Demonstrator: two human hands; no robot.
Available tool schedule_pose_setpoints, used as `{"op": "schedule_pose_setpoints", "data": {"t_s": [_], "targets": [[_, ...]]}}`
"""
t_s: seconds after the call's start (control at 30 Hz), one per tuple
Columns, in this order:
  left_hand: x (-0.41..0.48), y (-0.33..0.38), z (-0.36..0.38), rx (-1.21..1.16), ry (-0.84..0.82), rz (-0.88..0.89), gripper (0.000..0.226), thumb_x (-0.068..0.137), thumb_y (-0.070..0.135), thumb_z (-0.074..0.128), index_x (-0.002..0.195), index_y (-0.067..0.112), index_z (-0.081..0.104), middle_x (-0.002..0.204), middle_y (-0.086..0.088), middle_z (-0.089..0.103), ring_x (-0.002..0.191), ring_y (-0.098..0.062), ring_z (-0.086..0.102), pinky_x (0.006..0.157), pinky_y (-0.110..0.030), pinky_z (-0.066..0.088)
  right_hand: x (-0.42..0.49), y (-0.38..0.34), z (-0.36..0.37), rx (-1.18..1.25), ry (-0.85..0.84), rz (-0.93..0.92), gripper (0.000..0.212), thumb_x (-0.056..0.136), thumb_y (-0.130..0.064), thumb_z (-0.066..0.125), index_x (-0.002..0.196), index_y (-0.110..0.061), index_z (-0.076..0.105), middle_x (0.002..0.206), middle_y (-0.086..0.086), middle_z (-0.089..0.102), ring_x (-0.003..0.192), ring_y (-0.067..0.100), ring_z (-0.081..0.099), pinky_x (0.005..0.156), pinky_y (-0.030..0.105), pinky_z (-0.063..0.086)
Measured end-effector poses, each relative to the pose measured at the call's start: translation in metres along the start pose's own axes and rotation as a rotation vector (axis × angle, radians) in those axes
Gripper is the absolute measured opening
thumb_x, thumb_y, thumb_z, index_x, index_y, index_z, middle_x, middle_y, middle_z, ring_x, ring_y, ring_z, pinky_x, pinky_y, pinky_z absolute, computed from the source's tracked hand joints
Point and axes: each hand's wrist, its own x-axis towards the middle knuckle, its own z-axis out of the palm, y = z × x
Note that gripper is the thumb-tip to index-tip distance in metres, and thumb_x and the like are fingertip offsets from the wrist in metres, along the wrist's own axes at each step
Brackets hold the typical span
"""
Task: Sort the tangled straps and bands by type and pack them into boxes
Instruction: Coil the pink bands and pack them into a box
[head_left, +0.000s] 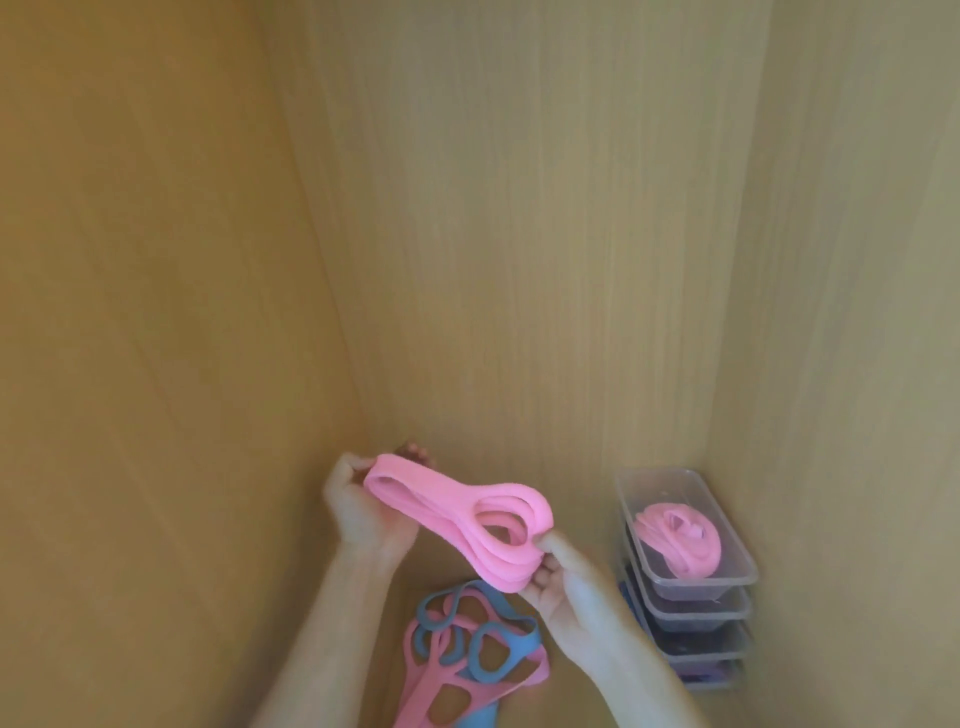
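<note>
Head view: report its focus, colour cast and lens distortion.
Head view: soft throughout, the pink band held by left hand and right hand lacks crisp edges; warm yellow cast on the wooden walls; wide-angle bend slants the wall seams; lower clear boxes too dark to read.

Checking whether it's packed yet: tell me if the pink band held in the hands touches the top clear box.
Apart. The head view shows bare wood panel between the held pink band and the top clear box.
</note>
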Motion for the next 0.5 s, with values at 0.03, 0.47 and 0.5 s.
{"op": "schedule_pose_setpoints", "data": {"t_s": [0.03,0.47,0.5], "targets": [[0.0,-0.003,-0.01,0.043,0.03,0.001,0.022,0.068,0.023,0.05,0.067,0.007,0.066,0.073,-0.01,0.065,0.075,-0.027,0.064,0.079,-0.037,0.049,-0.001,-0.003,-0.001,-0.024,-0.001,-0.036,0.016,0.086,0.004,0.062,0.102,0.001,0.064,0.092,0.016,0.074,0.083,0.024,0.073,0.07,0.037,0.061],[-0.02,-0.068,-0.086,0.888,0.204,-0.228,0.028,0.099,0.006,0.041,0.095,0.001,0.069,0.08,-0.016,0.075,0.062,-0.023,0.073,0.058,-0.031,0.06,-0.01,-0.029,-0.027,-0.318,0.102,-0.137,0.037,0.086,0.009,0.066,0.118,-0.011,0.065,0.108,0.014,0.075,0.103,0.034,0.07,0.082,0.048,0.056],[-0.023,-0.072,-0.085,0.973,0.181,-0.177,0.025,0.098,0.002,0.041,0.098,0.002,0.067,0.083,-0.015,0.074,0.06,-0.02,0.073,0.055,-0.026,0.059,-0.01,-0.028,-0.028,-0.347,0.094,-0.139,0.036,0.086,0.009,0.066,0.117,-0.009,0.065,0.107,0.013,0.076,0.102,0.033,0.071,0.084,0.049,0.057]]}}
